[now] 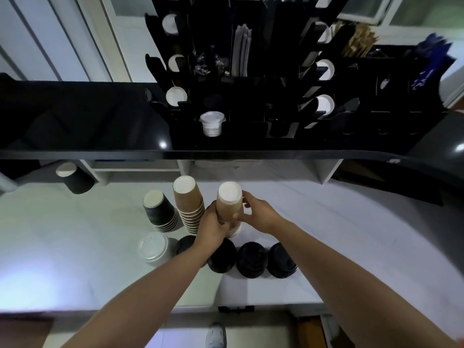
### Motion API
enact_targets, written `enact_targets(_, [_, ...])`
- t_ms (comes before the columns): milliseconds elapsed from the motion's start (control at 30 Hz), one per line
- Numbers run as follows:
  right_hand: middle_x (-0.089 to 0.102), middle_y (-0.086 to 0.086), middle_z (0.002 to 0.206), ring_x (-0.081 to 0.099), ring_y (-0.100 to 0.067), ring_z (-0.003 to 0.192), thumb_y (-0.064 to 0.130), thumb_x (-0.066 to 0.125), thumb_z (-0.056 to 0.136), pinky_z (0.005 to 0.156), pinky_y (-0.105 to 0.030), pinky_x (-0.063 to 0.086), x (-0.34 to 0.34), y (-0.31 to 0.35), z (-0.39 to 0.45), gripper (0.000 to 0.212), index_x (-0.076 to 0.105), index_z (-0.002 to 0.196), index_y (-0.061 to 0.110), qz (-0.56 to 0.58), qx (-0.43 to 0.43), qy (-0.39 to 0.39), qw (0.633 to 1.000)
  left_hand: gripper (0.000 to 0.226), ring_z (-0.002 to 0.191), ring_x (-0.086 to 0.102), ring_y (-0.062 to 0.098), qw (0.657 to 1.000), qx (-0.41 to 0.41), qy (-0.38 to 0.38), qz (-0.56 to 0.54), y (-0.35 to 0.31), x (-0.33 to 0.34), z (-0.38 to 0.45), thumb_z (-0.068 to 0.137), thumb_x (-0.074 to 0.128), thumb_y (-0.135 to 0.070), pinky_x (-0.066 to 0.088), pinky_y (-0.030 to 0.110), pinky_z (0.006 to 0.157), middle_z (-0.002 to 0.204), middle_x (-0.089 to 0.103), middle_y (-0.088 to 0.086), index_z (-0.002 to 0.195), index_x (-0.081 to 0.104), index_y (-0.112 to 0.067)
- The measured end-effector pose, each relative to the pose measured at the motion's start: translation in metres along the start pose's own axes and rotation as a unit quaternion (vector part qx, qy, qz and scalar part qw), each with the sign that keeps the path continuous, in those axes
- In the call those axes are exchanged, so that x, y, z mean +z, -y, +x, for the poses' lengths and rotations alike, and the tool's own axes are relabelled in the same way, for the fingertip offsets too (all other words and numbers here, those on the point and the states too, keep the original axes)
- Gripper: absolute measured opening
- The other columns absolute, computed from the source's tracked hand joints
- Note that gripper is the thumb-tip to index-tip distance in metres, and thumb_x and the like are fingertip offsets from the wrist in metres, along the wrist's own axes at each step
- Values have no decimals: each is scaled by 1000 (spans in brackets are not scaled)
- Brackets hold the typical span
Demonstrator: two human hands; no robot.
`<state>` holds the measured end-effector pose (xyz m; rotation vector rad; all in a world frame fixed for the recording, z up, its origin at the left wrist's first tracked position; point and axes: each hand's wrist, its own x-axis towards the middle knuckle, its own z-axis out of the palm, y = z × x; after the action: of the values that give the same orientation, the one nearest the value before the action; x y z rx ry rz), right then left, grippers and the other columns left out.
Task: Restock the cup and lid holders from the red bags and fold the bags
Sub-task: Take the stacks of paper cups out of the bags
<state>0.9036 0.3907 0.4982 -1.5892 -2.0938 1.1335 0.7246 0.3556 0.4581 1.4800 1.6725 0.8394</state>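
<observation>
Brown cup stack (229, 204) partly hand-hidden

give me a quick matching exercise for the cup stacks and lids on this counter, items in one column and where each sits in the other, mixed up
Things:
1. smooth brown cup stack
2. black cup stack
3. clear lid stack
4. single black cup

Places:
A. far left, under the shelf edge
B. gripped by the left hand and right hand
C. front row, left of the black lids
D. left of the ribbed brown cup stack

Pairs: 1-B, 2-D, 3-C, 4-A
</observation>
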Motion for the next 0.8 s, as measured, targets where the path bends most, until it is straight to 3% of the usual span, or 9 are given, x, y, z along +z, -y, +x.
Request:
enact_targets(100, [54,-2,146,57,-23,126,40,70,94,96,-27,42,-4,-7,-20,70,38,153,23,-12,28,-24,999,81,119,61,27,999,-27,-20,2,-7,1,-18,78,85,-35,51,44,100,128,62,10,141,43,-6])
enact_targets(200, [64,1,126,63,-19,104,32,67,95,81,-26,48,-12,-16,-44,39,55,130,21,-2,44,-72,996,48,106,61,27,996,-35,-74,31,-13,4,-41,80,83,-27,51,41,92,111,60,8,115,52,-16])
enact_targets(300, [67,0,103,63,-26,90,22,62,93,76,-37,52,-22,-26,-75,12,53,100,20,20,60,-107,992,33,93,58,27,994,-30,-83,61,-24,12,-66,83,80,-28,48,39,84,100,57,8,97,52,-17])
enact_targets(400, [67,-4,96,63,-29,85,19,59,91,70,-35,50,-30,-37,-111,9,51,91,19,30,77,-126,989,26,92,57,26,996,-10,-49,73,-40,32,-89,87,76,-25,47,39,82,100,57,7,93,54,-15])
enact_targets(500, [66,-4,95,60,-25,78,21,58,90,62,-31,46,-38,-54,-152,9,50,86,21,47,97,-141,984,21,91,58,21,997,21,-12,70,-59,63,-109,89,73,-24,42,29,78,99,59,6,97,57,-14])
enact_targets(633, [65,-6,91,51,-20,69,23,59,89,58,-31,42,-54,-79,-217,11,49,85,19,45,141,-190,971,17,88,59,21,991,68,60,100,-93,109,-129,92,71,-28,45,31,80,97,61,5,93,58,-16])
enact_targets(800, [66,-2,85,60,-25,79,24,61,86,68,-32,45,-70,-113,-316,10,54,84,16,31,223,-297,928,16,92,60,18,970,137,181,86,-130,177,-159,93,68,-32,44,30,80,99,63,-1,97,57,-21])
